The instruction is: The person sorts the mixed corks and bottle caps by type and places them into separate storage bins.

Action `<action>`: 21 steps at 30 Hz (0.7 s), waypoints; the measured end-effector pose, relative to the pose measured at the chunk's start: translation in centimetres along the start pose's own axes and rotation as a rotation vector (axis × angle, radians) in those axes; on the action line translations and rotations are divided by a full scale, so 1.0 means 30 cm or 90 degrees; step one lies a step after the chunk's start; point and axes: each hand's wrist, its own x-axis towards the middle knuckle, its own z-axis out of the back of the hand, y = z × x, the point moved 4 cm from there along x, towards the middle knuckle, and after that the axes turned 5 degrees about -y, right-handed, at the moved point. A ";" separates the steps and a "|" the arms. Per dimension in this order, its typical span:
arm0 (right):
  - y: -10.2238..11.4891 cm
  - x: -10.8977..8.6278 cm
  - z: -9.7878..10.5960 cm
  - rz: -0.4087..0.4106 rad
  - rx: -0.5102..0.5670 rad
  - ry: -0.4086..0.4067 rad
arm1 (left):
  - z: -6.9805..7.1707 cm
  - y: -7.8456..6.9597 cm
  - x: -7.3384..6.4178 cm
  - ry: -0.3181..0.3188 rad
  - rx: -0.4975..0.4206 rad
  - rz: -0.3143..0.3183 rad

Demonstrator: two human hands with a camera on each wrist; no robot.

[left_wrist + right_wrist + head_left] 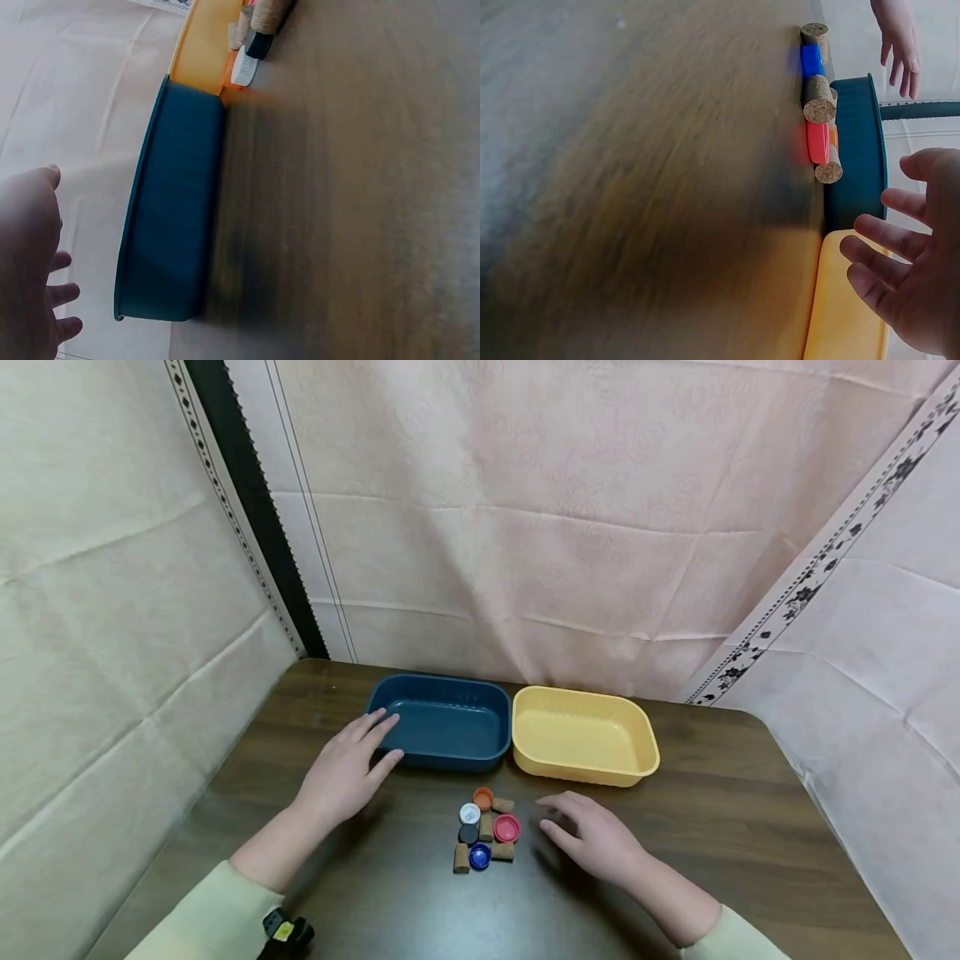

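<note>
My left hand (348,768) hovers at the left front corner of the blue tray (442,762), fingers spread and holding nothing. To the right of a small cluster of caps and corks, my right hand (592,835) hangs over the table with relaxed fingers and nothing in them. The cluster has an orange cap (483,798), a white cap (469,813), a black cap (468,834), a red cap (507,828) and a blue cap (480,857). Several corks lie among them, one cork (461,858) at the front left. In the right wrist view the red cap (818,142) stands between corks.
A yellow tray (585,772) stands right beside the blue one at the back of the dark wooden table (405,893). Pale cloth (480,527) hangs behind the trays and along both sides. A black watch-like device (288,931) is on the left wrist.
</note>
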 end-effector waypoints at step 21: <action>0.039 0.176 -0.071 -0.033 -0.012 0.036 | -0.052 0.028 0.123 0.008 0.000 0.059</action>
